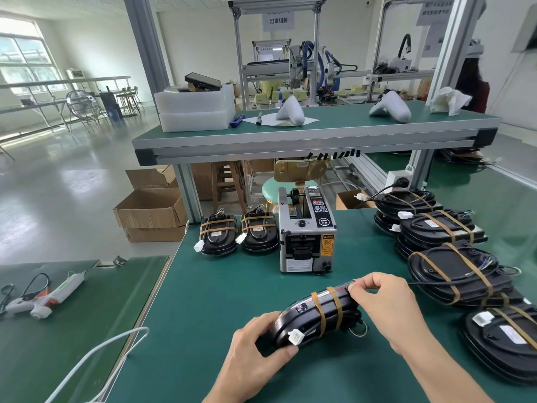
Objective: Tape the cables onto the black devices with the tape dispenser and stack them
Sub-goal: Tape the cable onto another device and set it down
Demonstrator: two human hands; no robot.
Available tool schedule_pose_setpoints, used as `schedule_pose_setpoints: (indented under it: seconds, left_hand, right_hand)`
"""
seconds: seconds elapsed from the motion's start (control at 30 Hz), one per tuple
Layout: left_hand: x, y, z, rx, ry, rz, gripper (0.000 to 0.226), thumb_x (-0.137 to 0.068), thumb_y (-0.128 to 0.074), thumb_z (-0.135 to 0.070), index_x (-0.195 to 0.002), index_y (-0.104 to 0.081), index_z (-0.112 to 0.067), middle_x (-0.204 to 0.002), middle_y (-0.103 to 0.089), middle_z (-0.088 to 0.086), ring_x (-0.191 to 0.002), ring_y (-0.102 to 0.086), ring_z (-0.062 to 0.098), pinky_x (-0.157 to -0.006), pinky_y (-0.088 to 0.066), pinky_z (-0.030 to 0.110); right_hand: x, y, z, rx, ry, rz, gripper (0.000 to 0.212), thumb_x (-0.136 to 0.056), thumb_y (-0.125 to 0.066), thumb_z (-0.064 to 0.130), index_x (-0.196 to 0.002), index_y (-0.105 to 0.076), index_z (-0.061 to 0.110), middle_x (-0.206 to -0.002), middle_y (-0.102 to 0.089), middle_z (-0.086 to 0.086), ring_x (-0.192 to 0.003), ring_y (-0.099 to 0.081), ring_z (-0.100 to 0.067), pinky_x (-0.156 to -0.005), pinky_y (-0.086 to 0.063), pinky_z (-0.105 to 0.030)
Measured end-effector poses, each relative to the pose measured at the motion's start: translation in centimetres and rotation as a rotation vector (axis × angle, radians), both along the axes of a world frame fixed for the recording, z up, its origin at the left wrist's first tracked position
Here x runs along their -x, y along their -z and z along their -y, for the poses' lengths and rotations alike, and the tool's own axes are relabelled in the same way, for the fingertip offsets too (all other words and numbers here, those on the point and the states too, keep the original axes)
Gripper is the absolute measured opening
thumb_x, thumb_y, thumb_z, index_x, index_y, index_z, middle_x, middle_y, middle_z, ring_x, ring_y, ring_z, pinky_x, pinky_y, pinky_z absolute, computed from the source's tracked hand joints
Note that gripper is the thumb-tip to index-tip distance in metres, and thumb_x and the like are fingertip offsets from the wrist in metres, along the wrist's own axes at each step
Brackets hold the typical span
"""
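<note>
On the bench point(220, 289), the tape dispenser point(306, 234) stands behind the held device point(316, 312); two devices point(236, 232) sit left, apparently stacked devices point(453, 251) right.

I count one black device point(315, 314) held in my two hands, left hand point(255, 347) and right hand point(383, 303), with two tape bands across it. Two more devices point(218, 235) stand side by side left of the single tape dispenser point(305, 237). On my right, stacks point(453, 269) show at least five devices; hidden ones I cannot count. One glue gun point(43, 295) lies on the left worktop point(87, 315).
</note>
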State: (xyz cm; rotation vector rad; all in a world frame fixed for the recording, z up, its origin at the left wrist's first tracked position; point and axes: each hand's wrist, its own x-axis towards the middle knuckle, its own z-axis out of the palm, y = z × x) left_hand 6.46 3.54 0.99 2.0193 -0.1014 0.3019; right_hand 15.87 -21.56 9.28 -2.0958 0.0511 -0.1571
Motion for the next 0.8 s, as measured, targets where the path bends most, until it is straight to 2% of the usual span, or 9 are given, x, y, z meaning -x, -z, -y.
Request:
schedule_pose_setpoints:
  seconds: [0.17,0.43,0.8]
  left_hand:
    - [0.0,0.08,-0.02,0.001,0.0,0.0,0.05,-0.082,-0.087,-0.04,-0.127,-0.067,-0.048,-0.112,-0.077,-0.008,-0.11,-0.072,0.02,-0.097,-0.056,0.038]
    - [-0.03,0.05,0.01,0.002,0.002,0.002,0.05,-0.082,-0.087,-0.04,-0.128,-0.067,-0.048,-0.112,-0.077,-0.007,-0.109,-0.072,0.02,-0.097,-0.056,0.037]
    - [-0.07,0.05,0.02,-0.006,0.002,-0.004,0.051,-0.081,-0.086,-0.039,-0.127,-0.067,-0.049,-0.112,-0.077,-0.01,-0.11,-0.072,0.017,-0.096,-0.054,0.028]
  right_hand:
    - [0.04,-0.13,0.05,0.001,0.001,-0.01,0.021,-0.085,-0.078,0.021,-0.065,-0.072,0.022,-0.071,-0.074,0.016,-0.075,-0.066,-0.007,-0.061,-0.045,-0.021]
    - [-0.05,0.0,0.03,-0.004,0.009,-0.008,0.021,-0.083,-0.078,0.021,-0.063,-0.071,0.022,-0.069,-0.069,0.029,-0.074,-0.065,-0.004,-0.059,-0.043,-0.021]
    - [-0.23,0.68,0.15,-0.046,0.025,-0.013,0.019,-0.081,-0.08,0.019,-0.063,-0.073,0.021,-0.065,-0.071,0.018,-0.072,-0.068,-0.011,-0.062,-0.048,-0.026]
